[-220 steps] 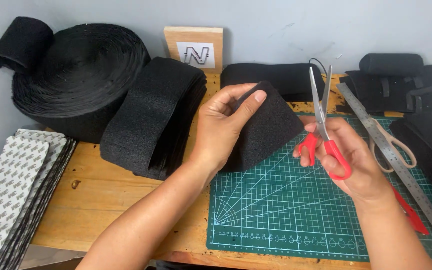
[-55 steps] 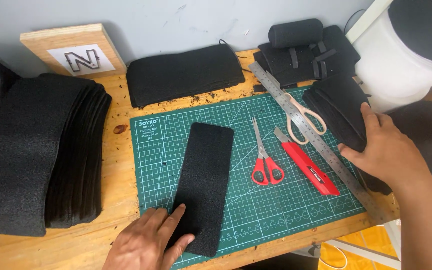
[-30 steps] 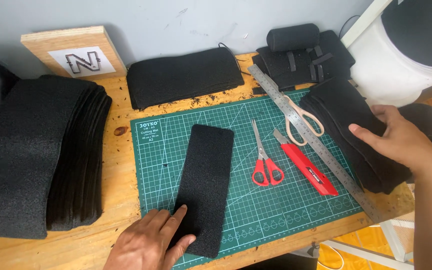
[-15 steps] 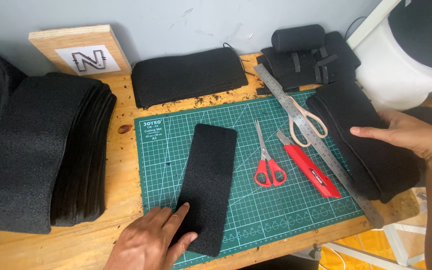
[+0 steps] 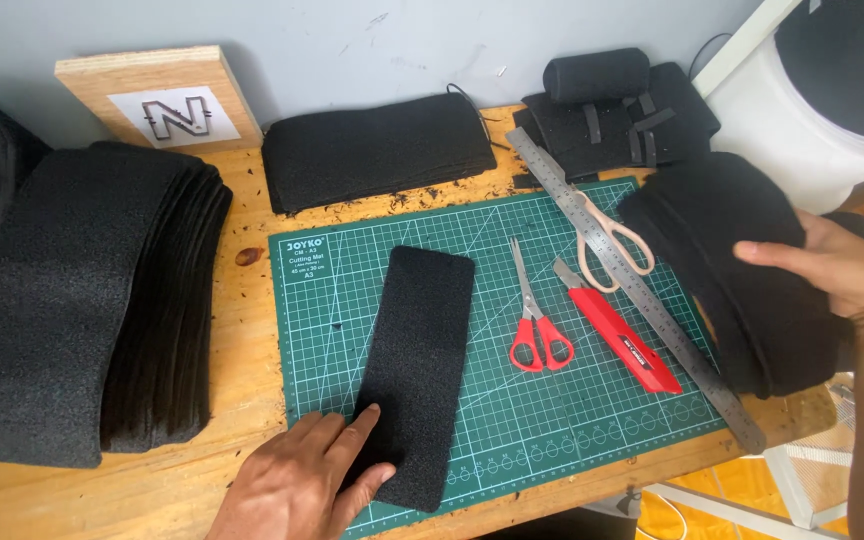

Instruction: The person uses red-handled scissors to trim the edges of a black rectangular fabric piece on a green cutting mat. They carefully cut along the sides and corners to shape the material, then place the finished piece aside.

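My left hand [image 5: 297, 488] lies flat on the near end of a black rectangular foam piece [image 5: 420, 360], which rests on the green cutting mat [image 5: 472, 430]. My right hand [image 5: 837, 275] grips a thick stack of black foam pieces [image 5: 732, 260] at the right edge of the table, fingers wrapped over its top. Red-handled scissors [image 5: 534, 320] and a red utility knife [image 5: 617, 338] lie on the mat between the two hands.
A steel ruler [image 5: 632, 285] and beige-handled scissors [image 5: 604, 230] lie on the mat's right side. Black foam stacks sit at the left [image 5: 82, 300], back centre [image 5: 377, 150] and back right [image 5: 612, 105]. A wooden board [image 5: 157, 98] leans on the wall. A white bin [image 5: 822, 100] stands right.
The scissors were put down and one foam piece laid on the mat. My right hand has taken hold of the right foam stack and raised it, while the left hand stays.
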